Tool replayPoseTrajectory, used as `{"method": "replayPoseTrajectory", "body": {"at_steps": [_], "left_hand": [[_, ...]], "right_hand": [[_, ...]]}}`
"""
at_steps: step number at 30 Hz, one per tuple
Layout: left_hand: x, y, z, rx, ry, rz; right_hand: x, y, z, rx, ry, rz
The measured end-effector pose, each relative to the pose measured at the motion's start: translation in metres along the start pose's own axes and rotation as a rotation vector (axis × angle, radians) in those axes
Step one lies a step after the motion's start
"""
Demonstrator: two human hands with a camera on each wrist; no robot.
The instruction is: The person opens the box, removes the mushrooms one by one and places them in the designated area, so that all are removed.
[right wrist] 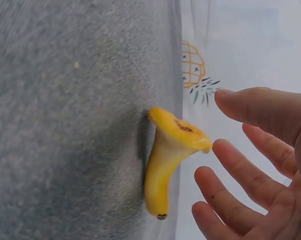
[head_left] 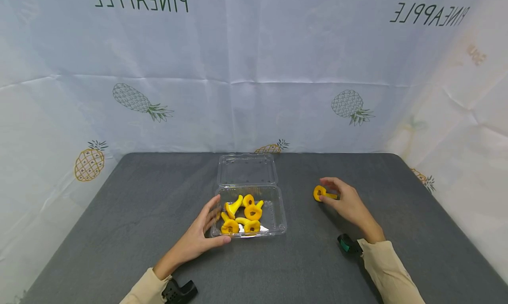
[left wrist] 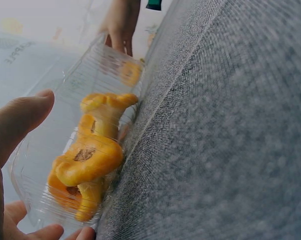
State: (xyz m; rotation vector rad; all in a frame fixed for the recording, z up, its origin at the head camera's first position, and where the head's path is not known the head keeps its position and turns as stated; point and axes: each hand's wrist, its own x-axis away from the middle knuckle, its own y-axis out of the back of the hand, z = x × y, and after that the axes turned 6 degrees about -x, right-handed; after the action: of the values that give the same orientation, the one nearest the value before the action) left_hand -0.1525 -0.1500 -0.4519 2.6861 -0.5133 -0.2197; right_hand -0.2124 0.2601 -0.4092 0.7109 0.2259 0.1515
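Observation:
A clear plastic clamshell box (head_left: 279,211) lies on the table with its lid (head_left: 248,169) folded back. Inside it are several yellow chanterelle mushrooms (head_left: 253,212). My left hand (head_left: 194,240) rests at the box's left side, fingers along the wall and thumb by the front corner. In the left wrist view the mushrooms (left wrist: 90,160) show through the clear wall. Off to the right, one more chanterelle (right wrist: 173,150) lies on the table. My right hand (head_left: 349,205) hovers over it, and the right wrist view shows thumb and fingers spread, apart from the mushroom.
A grey cloth covers the table (head_left: 158,198). Behind it hangs a white curtain (head_left: 254,114) printed with pineapples. Dark bands (head_left: 180,291) sit on both wrists.

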Motion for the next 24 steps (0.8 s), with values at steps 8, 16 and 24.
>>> {"method": "replayPoseTrajectory", "body": {"at_steps": [8, 16, 24], "left_hand": [[0.0, 0.0, 0.0, 0.002, -0.001, 0.002], [-0.002, 0.0, 0.002, -0.026, -0.003, -0.003], [0.0, 0.0, -0.001, 0.0, 0.003, -0.005]], "right_hand": [[0.0, -0.001, 0.01, 0.013, 0.035, -0.01], [0.002, -0.007, 0.021, 0.028, 0.085, -0.029], [0.004, -0.015, 0.032, 0.037, 0.118, -0.003]]}}
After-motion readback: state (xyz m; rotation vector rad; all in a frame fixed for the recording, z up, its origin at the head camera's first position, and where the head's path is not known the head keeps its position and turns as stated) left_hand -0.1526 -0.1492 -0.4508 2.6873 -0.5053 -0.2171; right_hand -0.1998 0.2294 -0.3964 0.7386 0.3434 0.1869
